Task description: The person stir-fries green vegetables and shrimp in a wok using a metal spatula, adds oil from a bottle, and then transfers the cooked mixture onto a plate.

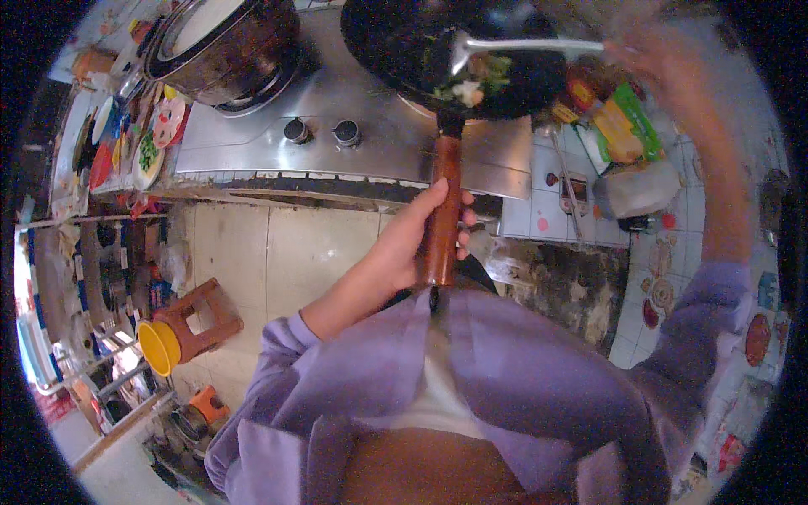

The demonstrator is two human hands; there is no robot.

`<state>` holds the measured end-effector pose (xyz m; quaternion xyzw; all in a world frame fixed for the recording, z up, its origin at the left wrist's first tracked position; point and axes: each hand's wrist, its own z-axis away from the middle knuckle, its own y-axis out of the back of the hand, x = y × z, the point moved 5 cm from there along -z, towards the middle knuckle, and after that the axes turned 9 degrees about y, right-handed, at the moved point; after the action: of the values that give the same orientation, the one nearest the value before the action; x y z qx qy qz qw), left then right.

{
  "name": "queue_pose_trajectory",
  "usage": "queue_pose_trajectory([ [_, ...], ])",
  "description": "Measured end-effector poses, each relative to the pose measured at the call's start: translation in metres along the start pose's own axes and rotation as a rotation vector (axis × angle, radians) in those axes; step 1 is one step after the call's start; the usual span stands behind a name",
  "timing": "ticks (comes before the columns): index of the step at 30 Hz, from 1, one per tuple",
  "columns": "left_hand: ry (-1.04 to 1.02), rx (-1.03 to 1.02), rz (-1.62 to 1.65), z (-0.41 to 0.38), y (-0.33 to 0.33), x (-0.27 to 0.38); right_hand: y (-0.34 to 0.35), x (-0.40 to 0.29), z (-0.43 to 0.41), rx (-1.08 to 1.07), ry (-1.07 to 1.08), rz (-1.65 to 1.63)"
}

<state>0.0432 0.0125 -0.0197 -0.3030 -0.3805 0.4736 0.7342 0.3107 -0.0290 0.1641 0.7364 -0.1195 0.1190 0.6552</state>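
My left hand is wrapped around the brown wooden handle of a dark wok. The wok sits over the right part of a stainless-steel gas stove. In it lies a small heap of cooked food, with green and pale pieces. At the upper right, my blurred right hand grips the end of a metal spatula. The spatula's head is inside the wok, just above the food. The wok's far rim is cut off by the picture's edge.
A large metal pot stands on the left burner. Left of the stove is a plate of chopped greens. Food packets and a small device with a screen lie to the right. A brown stool stands on the floor.
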Motion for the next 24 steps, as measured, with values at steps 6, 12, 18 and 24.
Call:
queue_pose_trajectory([
  [6,0.054,-0.055,-0.017,-0.001,-0.003,0.001,0.045,0.047,0.11,-0.078,-0.297,-0.221],
  [12,0.017,-0.03,-0.001,0.0,-0.001,-0.001,0.02,0.02,0.086,-0.253,-0.28,-0.304],
  [18,0.053,-0.024,-0.039,-0.003,-0.002,0.002,-0.029,0.041,0.047,-0.061,-0.24,-0.016],
  [24,0.049,-0.047,-0.013,-0.004,0.003,-0.003,0.038,0.101,-0.036,-0.45,-0.5,-0.131],
])
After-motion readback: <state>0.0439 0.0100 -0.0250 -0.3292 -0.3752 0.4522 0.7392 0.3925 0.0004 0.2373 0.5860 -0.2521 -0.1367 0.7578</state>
